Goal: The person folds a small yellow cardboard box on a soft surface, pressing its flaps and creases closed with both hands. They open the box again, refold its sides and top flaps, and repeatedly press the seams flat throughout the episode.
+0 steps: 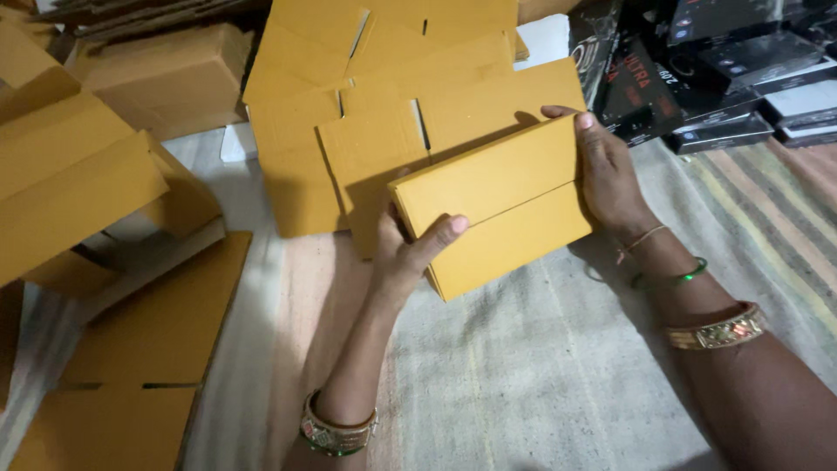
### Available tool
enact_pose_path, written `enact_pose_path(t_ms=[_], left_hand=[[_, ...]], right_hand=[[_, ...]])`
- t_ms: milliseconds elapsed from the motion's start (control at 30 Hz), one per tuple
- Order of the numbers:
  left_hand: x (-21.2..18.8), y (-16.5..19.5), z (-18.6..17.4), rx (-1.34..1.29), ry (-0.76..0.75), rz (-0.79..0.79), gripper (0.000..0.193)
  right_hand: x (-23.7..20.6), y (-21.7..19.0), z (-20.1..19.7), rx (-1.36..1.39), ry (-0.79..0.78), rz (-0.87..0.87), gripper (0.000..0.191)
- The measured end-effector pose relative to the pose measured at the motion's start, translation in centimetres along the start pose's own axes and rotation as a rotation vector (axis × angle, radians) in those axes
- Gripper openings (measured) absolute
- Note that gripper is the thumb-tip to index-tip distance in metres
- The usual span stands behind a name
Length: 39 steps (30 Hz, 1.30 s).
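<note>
a closed yellow-brown cardboard box point(499, 205) sits mid-frame above a striped cloth point(540, 366), the left hand point(410, 249) closing its grip on the 8 o'clock corner, the right hand point(606, 174) clasping the 3 o'clock end. flat cardboard sheets point(384, 96) lie at 11 o'clock, dark product boxes point(724, 70) at 1 o'clock.

Mustard-yellow box point(501, 205), striped grey-and-tan mat point(540, 366), black packages point(724, 61).

A pale woven floor mat point(540, 366) with faint stripes covers the ground, its colours stronger toward the right edge. Flat cardboard sheets point(384, 96) lie spread across the top, and more folded cardboard point(78, 174) piles up on the left (some pieces slotted). Dark glossy boxes point(724, 70) are stacked in the upper right corner. Light is dim and warm.
</note>
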<state>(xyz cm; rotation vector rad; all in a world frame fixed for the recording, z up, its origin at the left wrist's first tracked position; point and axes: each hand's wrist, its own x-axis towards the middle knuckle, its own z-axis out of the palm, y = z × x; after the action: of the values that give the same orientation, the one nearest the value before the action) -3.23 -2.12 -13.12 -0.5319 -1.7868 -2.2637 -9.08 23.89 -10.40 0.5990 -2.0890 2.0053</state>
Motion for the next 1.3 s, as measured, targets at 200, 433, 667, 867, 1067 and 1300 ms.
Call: enact_pose_path(t_ms=[200,433,667,867,1067,1300], left_hand=[[-0.4,1.2,0.3,0.004,-0.033,-0.055,0.059],[-0.4,1.9,-0.2,0.005,-0.081,-0.005,0.057],[-0.6,1.3,0.0,0.049,-0.048,-0.053,0.068],[-0.9,1.2,0.4,0.019,-0.090,-0.025,0.069],[-0.8,1.0,-0.6,0.031,-0.156,0.000,0.069],[-0.6,0.4,-0.7,-0.019,-0.114,-0.089,0.062]], right_hand=[[-0.1,-1.0,-0.1,-0.219,-0.045,-0.024,0.066],[-0.2,-1.4,0.3,-0.222,-0.063,0.017,0.058],[-0.9,0.2,1.7,-0.638,0.246,-0.065,0.054],[-1.1,0.7,1.6,-0.857,0.347,-0.099,0.041],[-1.3,-0.6,2.4,-1.104,0.255,-0.450,0.029],[-3.4,-3.2,8.6,-1.217,-0.130,-0.530,0.053]])
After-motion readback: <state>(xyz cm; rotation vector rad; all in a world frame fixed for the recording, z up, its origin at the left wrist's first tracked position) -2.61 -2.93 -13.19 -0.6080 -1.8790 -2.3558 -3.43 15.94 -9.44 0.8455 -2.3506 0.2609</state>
